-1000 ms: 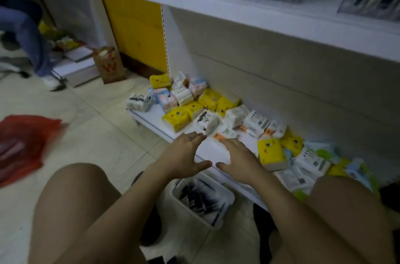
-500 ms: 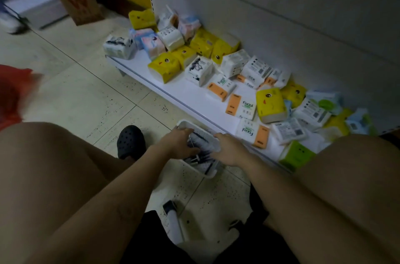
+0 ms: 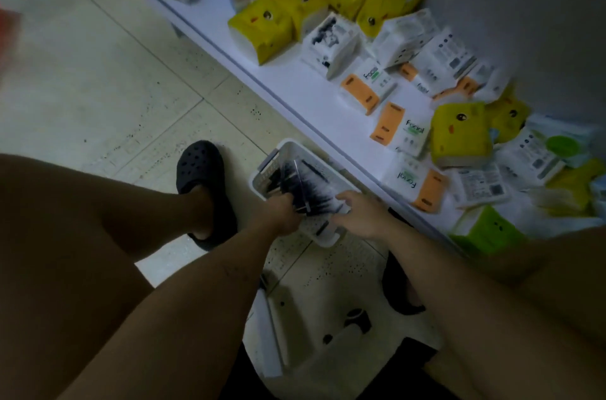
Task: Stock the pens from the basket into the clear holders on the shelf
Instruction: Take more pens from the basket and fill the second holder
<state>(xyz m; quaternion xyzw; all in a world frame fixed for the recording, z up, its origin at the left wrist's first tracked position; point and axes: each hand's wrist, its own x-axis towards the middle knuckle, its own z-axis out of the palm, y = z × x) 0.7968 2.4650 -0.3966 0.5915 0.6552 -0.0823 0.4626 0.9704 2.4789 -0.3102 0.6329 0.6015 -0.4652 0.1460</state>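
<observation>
Down at floor level now, and the basket (image 3: 264,177) sits on the tiled floor (image 3: 98,78), tucked right against the front edge of the low shelf (image 3: 295,91). It's a small white plastic basket with rows of little holes through its walls and bottom, rounded at the corners, set at an angle to the shelf edge. Inside it, the pens (image 3: 296,175): slim and dark, black or close to it, a thick bunch lying side by side, with a few loose ones scattered along the bottom. Motion blur smears them, so caps and print can't be made out.

Left hand (image 3: 278,214) is right in the basket, fingers curled down around the near end of that bunch, grasping pens. Right hand (image 3: 362,214) comes in from the other side over the basket's near corner, fingers stretched towards the same bunch and touching its edge, thumb held low beneath them. Whether it has actually pinched anything, I cannot tell through the blur.

Both forearms reach forward between the person's bare knees. A dark clog-style shoe (image 3: 200,170) is planted on the tiles just left of the basket. Up on the low shelf there's a jumble of tissue packs (image 3: 262,27): yellow ones with a little face, white ones with orange ends, a green one further right, some upright, some tipped flat. Below the arms a white stool (image 3: 328,311) shows, partly hidden
</observation>
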